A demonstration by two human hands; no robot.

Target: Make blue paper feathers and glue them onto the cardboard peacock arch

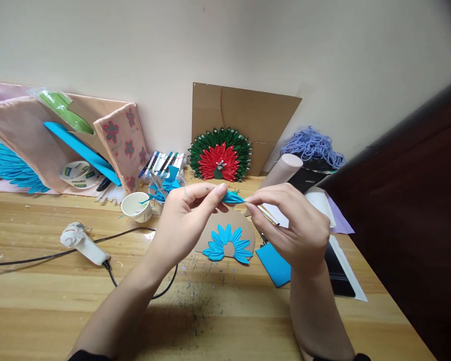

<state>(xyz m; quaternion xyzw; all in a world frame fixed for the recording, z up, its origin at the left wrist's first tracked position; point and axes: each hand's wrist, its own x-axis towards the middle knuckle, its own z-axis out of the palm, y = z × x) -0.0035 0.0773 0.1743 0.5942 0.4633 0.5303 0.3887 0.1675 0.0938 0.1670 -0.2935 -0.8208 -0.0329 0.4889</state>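
Between my hands, above the table, is a small folded blue paper petal [233,197]. My left hand [195,205] is closed on its wide end, thumb on top. At its pointed tip, my right hand [291,220] pinches with thumb and forefinger. Below lies a rounded cardboard piece [244,225] with a half ring of blue petals [227,243] on it. A blue paper sheet [274,264] lies under my right wrist. A thin white stick-like thing [268,214] shows behind my right fingers; whether I hold it is unclear.
A glue gun [84,243] with a black cord lies at left. Near it stand a paper cup [136,206] and a tub of blue scraps [167,188]. A red and green petal fan [220,155] leans on cardboard [244,110] at the back. Blue yarn [311,148] lies at right.
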